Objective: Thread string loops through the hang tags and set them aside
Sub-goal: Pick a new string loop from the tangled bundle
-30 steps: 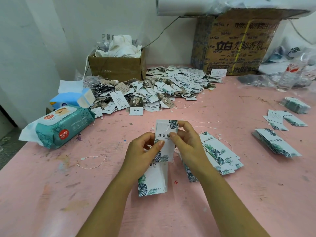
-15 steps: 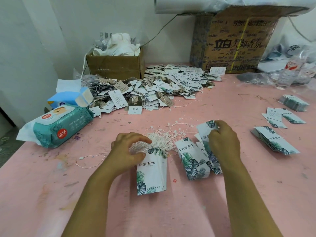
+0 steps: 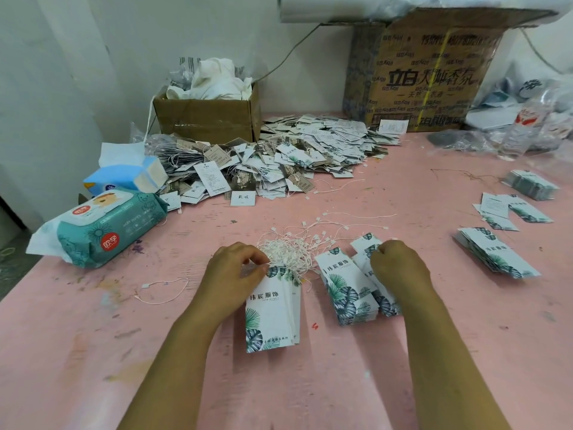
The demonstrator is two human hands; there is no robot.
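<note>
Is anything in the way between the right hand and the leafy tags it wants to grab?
No, nothing visible is. The right hand pinches the top of the loose tags. The string bundle lies beside them, toward the left hand, not over them.

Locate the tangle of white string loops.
Head view, centre: the string loops lie tangled at the fingertips of the left hand, left of the fanned hang tags.
</note>
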